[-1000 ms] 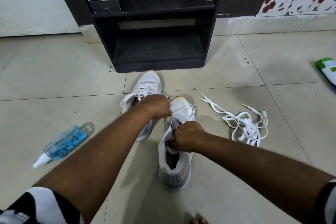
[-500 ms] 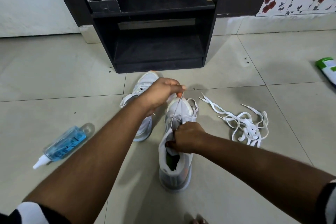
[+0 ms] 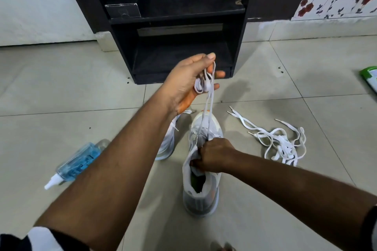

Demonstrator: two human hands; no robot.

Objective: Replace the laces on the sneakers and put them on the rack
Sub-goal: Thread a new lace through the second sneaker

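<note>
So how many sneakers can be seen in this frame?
2. One sneaker stands in the middle of the floor, gripped at its tongue by the right hand. The other sneaker lies just left of it, mostly hidden behind the left forearm.

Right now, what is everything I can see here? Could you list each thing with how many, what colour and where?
sneaker in hand: one, white and grey, on the floor at centre, lace partly pulled out
other sneaker: one, white, on the floor just left of it, mostly hidden by the left arm
old lace: one, white, running from the toe end of the centre sneaker up to the left hand
loose laces: a tangled pile, white, on the floor to the right
rack: one, black, against the wall ahead
box: one, black, on the rack's upper shelf
spray bottle: one, clear blue with white nozzle, lying at left
packet: one, green and white, at right edge
left hand: raised, pinches the lace
right hand: grips the sneaker's tongue
</note>
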